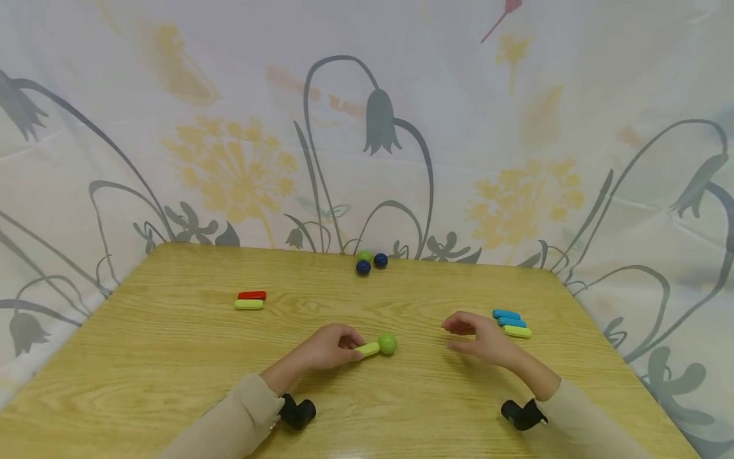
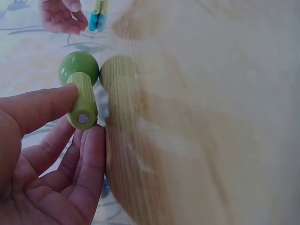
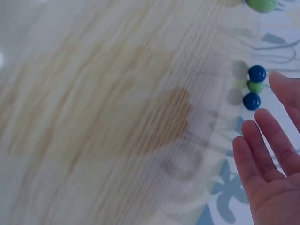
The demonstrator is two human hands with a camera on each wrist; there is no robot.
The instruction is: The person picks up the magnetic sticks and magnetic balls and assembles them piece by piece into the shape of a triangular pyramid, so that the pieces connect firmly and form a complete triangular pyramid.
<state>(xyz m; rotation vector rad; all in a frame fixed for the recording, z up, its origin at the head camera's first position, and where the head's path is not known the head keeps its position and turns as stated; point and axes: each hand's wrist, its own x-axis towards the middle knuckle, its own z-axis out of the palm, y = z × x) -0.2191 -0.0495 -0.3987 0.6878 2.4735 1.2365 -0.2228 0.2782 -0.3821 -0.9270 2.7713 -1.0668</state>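
Between thumb and fingers my left hand (image 1: 329, 347) pinches a yellow-green magnetic rod (image 1: 368, 349), whose near end shows a small silver disc in the left wrist view. A green ball (image 1: 387, 344) touches the rod's far end, just above or on the wooden table; which of these I cannot tell. My right hand (image 1: 484, 339) is held over the table to the right of the ball, thumb and fingers spread apart with nothing between them. Close by that hand lie two blue rods (image 1: 511, 322) and another yellow-green rod (image 1: 518, 332), side by side.
A red rod (image 1: 252, 295) and a yellow-green rod (image 1: 249, 305) lie together at the left. Two dark blue balls (image 1: 364, 268) and a green ball (image 1: 364, 255) sit near the table's back edge. Behind the wooden table (image 1: 172, 357) hangs a flower-patterned cloth (image 1: 367, 191).
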